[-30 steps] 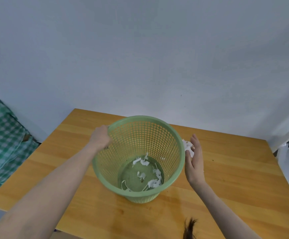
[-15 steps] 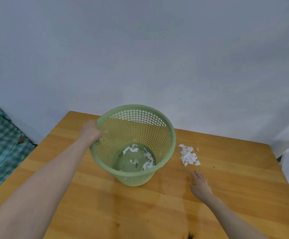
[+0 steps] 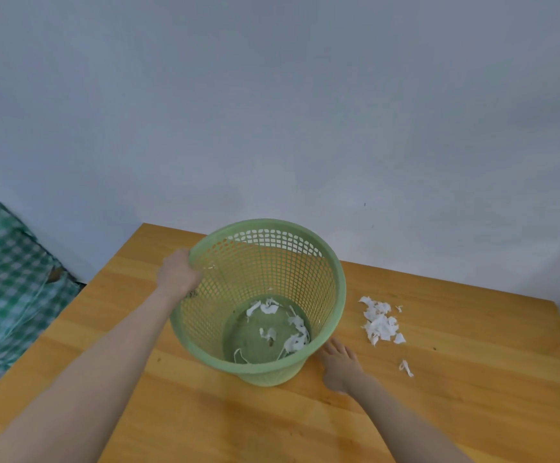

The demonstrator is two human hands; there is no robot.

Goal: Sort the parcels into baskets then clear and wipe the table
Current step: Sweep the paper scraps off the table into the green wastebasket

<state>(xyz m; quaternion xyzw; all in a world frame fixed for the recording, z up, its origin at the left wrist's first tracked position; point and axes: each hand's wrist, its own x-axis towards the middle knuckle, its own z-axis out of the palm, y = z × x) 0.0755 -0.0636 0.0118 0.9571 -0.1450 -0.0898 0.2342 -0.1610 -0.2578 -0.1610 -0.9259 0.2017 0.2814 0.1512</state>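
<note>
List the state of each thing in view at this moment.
Green basket: standing on the table, holding paper scraps.
Left hand: grips the basket rim.
Right hand: rests flat on the table beside the basket.
Scrap pile: loose on the table, right of the basket.
Stray scrap: alone, nearer the person.

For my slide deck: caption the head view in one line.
Left hand grips the green basket by its rim; right hand rests on the table near paper scraps.
</note>
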